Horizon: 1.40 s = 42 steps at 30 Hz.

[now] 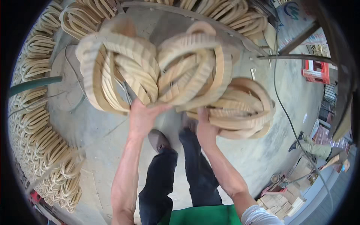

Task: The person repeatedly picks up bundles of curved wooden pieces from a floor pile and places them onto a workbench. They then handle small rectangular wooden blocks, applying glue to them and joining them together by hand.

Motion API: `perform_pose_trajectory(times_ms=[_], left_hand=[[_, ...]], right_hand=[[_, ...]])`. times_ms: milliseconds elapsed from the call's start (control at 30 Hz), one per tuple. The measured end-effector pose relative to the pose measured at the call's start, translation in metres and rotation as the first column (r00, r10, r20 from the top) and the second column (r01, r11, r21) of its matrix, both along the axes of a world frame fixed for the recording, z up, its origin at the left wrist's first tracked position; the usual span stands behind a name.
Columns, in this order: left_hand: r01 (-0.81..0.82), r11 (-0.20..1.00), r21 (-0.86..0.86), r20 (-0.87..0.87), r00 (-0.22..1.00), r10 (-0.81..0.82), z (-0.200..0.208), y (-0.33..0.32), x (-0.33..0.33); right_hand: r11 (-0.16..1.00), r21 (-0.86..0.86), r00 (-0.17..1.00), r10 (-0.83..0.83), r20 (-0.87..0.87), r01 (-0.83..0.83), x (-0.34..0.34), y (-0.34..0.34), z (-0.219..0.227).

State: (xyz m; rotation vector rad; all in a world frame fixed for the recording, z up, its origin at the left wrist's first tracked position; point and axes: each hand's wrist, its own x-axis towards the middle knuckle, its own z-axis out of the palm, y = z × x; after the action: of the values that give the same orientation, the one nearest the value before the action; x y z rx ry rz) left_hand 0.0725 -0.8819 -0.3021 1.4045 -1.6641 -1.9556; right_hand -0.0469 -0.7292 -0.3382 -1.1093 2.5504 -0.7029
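Note:
In front of my legs hang bulky bundles of pale bent wood strips, blurred by motion. My left hand point(141, 119) grips the lower ends where the left bundle point(125, 62) and the middle bundle point(198, 63) meet, thumb stretched toward the right. My right hand point(206, 129) is closed at the near left end of a third bundle point(243, 112), its fingers partly hidden by the wood. Each bundle is made of several U-shaped curved pieces nested and crossed over one another. The middle and right bundles overlap.
Stacked U-shaped wood pieces point(41, 138) line the left side, and more piles point(234, 17) lie behind a low rail point(168, 5). A dark cable point(281, 93) hangs at right. Beyond it are a red stool point(317, 71), a person's leg point(317, 148) and wood blocks point(277, 202).

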Motion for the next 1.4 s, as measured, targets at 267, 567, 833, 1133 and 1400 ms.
perform_pose_trajectory(times_ms=[267, 567, 833, 1133, 1400], left_hand=[[0.054, 0.998, -0.011, -0.053, 0.997, -0.054, 0.013, 0.172, 0.077], [0.234, 0.966, -0.114, -0.064, 0.968, -0.242, 0.100, 0.352, 0.154], [0.485, 0.872, -0.057, -0.056, 0.871, -0.488, 0.177, 0.373, 0.179], [0.714, 0.696, -0.080, -0.191, 0.674, -0.713, 0.173, 0.299, 0.185], [0.821, 0.557, -0.123, -0.254, 0.517, -0.817, 0.201, 0.259, 0.199]], right_hand=[[0.860, -0.044, 0.660, -0.357, 0.662, 0.509, 0.090, 0.178, 0.063], [0.661, -0.237, 0.637, -0.466, 0.614, 0.712, 0.196, 0.361, 0.159], [0.461, -0.359, 0.575, -0.522, 0.630, 0.812, 0.264, 0.402, 0.215], [0.268, -0.432, 0.463, -0.765, 0.447, 0.861, 0.319, 0.327, 0.229], [-0.011, -0.394, 0.229, -0.799, 0.556, 0.919, 0.360, 0.276, 0.265]])
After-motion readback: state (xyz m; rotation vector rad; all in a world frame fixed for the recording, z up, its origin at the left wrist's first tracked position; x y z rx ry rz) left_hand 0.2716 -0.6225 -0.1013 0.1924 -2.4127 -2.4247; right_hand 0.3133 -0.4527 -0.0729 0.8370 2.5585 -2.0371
